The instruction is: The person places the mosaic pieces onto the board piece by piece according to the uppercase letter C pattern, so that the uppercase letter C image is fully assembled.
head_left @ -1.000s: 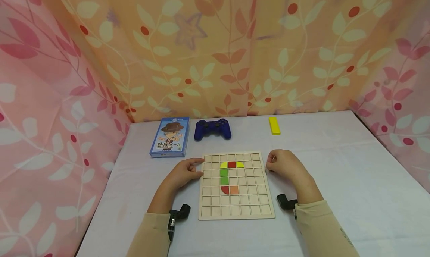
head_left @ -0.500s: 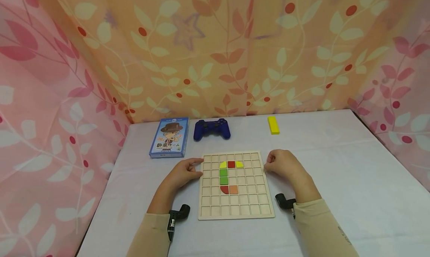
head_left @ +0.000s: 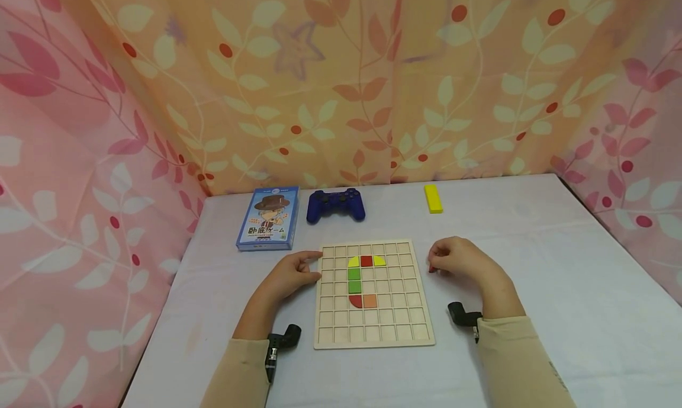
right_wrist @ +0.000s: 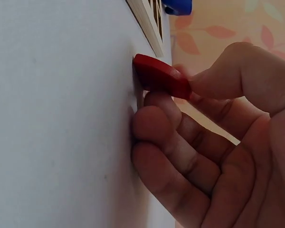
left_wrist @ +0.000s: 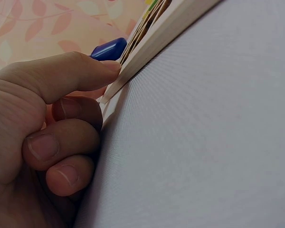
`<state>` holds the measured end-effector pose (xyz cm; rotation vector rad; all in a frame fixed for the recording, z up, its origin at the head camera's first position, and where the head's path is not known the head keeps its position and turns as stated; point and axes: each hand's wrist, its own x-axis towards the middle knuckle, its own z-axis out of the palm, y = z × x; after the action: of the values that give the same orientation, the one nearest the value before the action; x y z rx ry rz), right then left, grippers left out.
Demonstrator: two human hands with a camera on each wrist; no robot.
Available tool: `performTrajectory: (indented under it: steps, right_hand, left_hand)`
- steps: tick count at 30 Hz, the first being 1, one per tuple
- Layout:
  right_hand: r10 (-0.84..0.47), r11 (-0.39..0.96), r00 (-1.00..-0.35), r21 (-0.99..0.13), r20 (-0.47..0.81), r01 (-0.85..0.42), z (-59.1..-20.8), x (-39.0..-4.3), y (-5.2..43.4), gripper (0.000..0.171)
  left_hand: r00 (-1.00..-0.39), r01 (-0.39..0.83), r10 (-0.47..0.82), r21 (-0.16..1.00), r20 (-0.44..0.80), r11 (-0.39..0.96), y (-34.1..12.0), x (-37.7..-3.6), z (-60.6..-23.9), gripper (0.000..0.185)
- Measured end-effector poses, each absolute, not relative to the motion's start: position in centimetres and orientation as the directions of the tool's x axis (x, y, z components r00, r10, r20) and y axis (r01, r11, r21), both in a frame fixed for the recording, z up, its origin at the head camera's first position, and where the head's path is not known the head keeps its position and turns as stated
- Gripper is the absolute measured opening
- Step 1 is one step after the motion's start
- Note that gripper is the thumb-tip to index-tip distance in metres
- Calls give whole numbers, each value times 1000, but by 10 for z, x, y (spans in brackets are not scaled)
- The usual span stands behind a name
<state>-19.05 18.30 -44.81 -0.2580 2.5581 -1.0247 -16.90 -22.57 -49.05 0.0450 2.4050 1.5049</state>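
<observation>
A pale wooden grid board [head_left: 394, 335] lies on the white table in the head view. Several coloured tiles sit in its cells: yellow quarter-rounds, red and green squares, a red quarter-round and an orange square. My left hand [head_left: 288, 275] touches the board's left edge with thumb and index finger spread; its other fingers are curled under in the left wrist view. Right of the board, my right hand [head_left: 460, 261] pinches a red tile [right_wrist: 159, 76] between thumb and fingers, low over the cloth. One side of that tile looks curved; its far end is hidden by the fingers.
Behind the board stand a blue card game box [head_left: 269, 218], a dark blue game controller [head_left: 335, 205] and a yellow block [head_left: 434, 199]. Patterned curtains [head_left: 341, 82] close off the back and both sides of the table.
My right hand has drawn a little to the right, away from the board's edge, and the red tile's edge now shows under its fingertips. My left hand and the board have stayed put.
</observation>
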Motion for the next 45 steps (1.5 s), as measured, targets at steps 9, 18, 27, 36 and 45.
performTrajectory:
  steps: [9, 18, 27, 36, 45]
  right_hand:
    - [-279, 720, -917, -694, -286, -3, -446, -189, 194, 18]
    - [-303, 693, -922, -720, -240, -40, -454, -190, 206, 31]
    - [-355, 700, -906, -708, -231, -94, -459, -190, 201, 27]
    - [-307, 739, -928, -668, -212, -92, -463, -192, 197, 22]
    - [-252, 734, -955, -674, -157, -83, -452, -191, 199, 17]
  left_hand:
    - [-954, -117, 197, 887, -225, 446, -226, -170, -492, 53]
    - [-959, -81, 206, 883, -196, 462, -226, -171, -493, 53]
    - [-959, -88, 198, 878, -203, 470, -226, -172, -493, 53]
    - [-959, -94, 196, 879, -207, 468, -226, -171, -493, 52]
    - [-958, -97, 197, 880, -209, 464, -227, -171, -494, 52]
